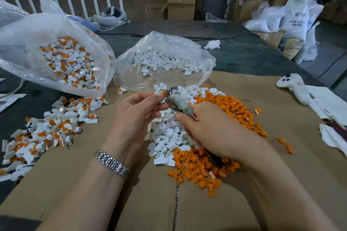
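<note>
My right hand (208, 129) grips a hand tool (178, 104) whose head is wrapped in grey tape and whose dark handle sticks out below the palm. My left hand (137, 110) pinches a small orange plug (164, 92) against the tool's tip. Under both hands lie a pile of white plastic parts (169, 135) and a pile of orange plugs (234, 110) on flattened cardboard (150, 202). Joined white-and-orange pieces (47, 133) are heaped to the left.
A clear bag of joined white-and-orange pieces (62, 62) lies at the left, and a clear bag of white parts (165, 60) sits ahead. A white handheld controller (293, 84) and papers lie at the right. Cardboard boxes and white sacks stand behind the dark table.
</note>
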{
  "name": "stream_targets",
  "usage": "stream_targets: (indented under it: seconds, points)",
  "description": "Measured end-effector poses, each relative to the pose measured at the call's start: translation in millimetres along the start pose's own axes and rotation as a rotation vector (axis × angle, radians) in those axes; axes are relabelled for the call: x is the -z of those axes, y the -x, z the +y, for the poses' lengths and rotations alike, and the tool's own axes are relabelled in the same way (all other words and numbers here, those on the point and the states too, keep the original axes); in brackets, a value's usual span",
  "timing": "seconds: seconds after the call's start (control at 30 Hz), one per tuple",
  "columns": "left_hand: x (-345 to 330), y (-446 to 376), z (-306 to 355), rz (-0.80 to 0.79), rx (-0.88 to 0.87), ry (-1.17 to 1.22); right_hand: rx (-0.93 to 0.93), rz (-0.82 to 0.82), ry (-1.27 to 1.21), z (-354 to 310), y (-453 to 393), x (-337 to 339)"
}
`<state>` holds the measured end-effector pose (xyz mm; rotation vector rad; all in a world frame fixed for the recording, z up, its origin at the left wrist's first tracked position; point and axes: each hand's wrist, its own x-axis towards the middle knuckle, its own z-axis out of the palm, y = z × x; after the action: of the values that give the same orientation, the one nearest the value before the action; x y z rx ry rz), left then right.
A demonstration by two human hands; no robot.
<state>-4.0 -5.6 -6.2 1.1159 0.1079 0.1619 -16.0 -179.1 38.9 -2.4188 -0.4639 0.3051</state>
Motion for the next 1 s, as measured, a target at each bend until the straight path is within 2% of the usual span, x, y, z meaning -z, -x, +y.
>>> stream_targets:
  seconds: [0.17, 0.3, 0.4, 0.47, 0.57, 0.67, 0.77, 0.9, 0.97, 1.0]
  points:
    - [0, 2, 1, 0.014, 0.021, 0.022, -0.011, 0.041, -0.002, 3, -5, -4]
    - [-2, 2, 4, 0.022, 0.002, 0.04, -0.02, -0.089, -0.317, 11, -6, 4]
    - [-2, 3, 4, 0.014, -0.059, -0.052, -0.017, -0.149, -0.478, 21, -2, 19]
    - [-1, 3, 3, 0.008, -0.094, -0.115, -0.025, -0.134, -0.492, 28, -1, 27]
    - [5, 2, 2, 0.025, -0.127, -0.196, -0.081, -0.024, -0.505, 38, -3, 38]
    - [8, 2, 3, 0.058, -0.16, -0.332, -0.114, 0.197, -0.252, 46, -7, 42]
    - [14, -1, 4, 0.235, -0.253, -0.654, -0.146, 0.377, 0.12, 58, -17, 37]
    - [38, -11, 14, 0.6, -0.394, -1.147, -0.284, 0.446, 0.417, 74, -29, 30]
    - [45, -14, 16, 0.642, -0.43, -1.261, -0.299, 0.451, 0.484, 79, -33, 26]
    - [46, -14, 16, 0.604, -0.447, -1.29, -0.303, 0.445, 0.496, 80, -35, 24]
